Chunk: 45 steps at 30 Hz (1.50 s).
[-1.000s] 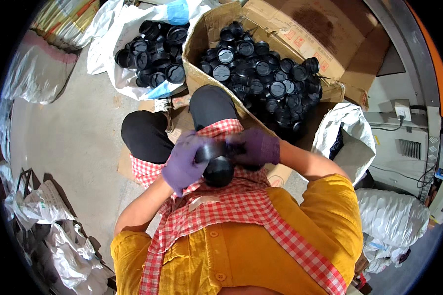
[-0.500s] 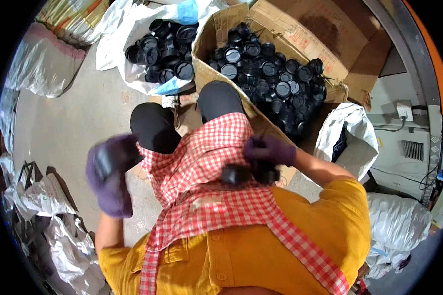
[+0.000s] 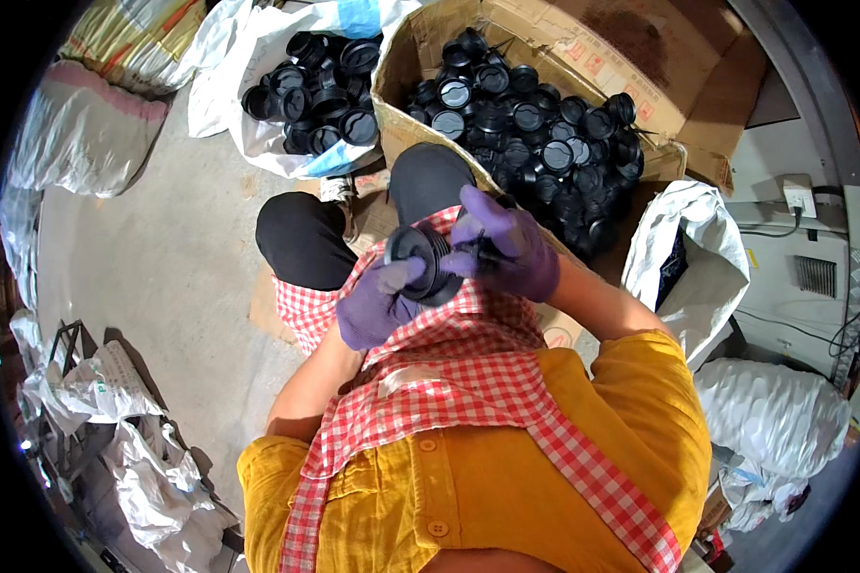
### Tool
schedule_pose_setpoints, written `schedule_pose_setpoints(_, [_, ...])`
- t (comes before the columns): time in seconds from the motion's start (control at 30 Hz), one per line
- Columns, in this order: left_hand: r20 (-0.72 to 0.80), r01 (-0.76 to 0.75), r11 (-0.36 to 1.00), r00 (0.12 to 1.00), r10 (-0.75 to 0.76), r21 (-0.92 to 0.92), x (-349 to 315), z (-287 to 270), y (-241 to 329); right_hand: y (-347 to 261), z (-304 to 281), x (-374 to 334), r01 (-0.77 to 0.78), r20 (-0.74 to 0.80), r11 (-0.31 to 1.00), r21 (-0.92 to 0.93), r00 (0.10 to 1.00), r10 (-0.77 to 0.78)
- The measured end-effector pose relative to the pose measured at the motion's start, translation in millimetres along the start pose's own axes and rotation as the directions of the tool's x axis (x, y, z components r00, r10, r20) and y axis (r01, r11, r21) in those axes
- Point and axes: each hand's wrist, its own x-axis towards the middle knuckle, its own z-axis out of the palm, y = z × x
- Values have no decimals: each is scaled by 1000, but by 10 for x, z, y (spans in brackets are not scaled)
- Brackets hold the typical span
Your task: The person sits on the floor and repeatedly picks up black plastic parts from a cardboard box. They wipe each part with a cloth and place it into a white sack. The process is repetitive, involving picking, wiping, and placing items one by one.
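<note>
My left hand [image 3: 377, 304], in a purple glove, is closed on a black round plastic cap [image 3: 420, 265] with a ridged, threaded-looking side. The thumb lies across its flat face. My right hand [image 3: 518, 250], gloved alike, is right beside it above my lap. Its thumb and fingers are bent round a dark plastic part [image 3: 483, 256] that lies against the cap's right side. The fingers hide most of that part, so its shape is unclear. Below both hands is my red checked apron [image 3: 449, 406].
A cardboard box [image 3: 392, 72] full of black round plastic parts [image 3: 545, 143] stands ahead to the right. Left of it, a white sack [image 3: 258, 143] holds similar pieces. Another open white sack [image 3: 707, 272] is at the right. Filled sacks [image 3: 86, 129] and loose white bags [image 3: 158, 477] lie left.
My left hand has come in from the left side to the middle and holds the round cap. The right hand has risen slightly, and the two hands now meet above my lap.
</note>
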Motion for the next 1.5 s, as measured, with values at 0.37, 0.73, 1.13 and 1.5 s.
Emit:
schedule_pose_setpoints(0.37, [5,-291,812,942,335,506,-278,147,23,5,60,-150,-763,525,433,481,646,554])
schedule_pose_setpoints(0.73, [-89,-487,838,850,520,248,-199,66,-147,-54,63,8,-776,484,285,563,589,647])
schedule_pose_setpoints(1.13, [456,-458,315,886,87,831,-324,102,343,-157,15,-93,-352,688,936,-20,674,269])
schedule_pose_setpoints(1.5, [-79,89,106,992,-100,990,-752,916,924,-37,-471,-124,-805,981,569,-170,-80,179])
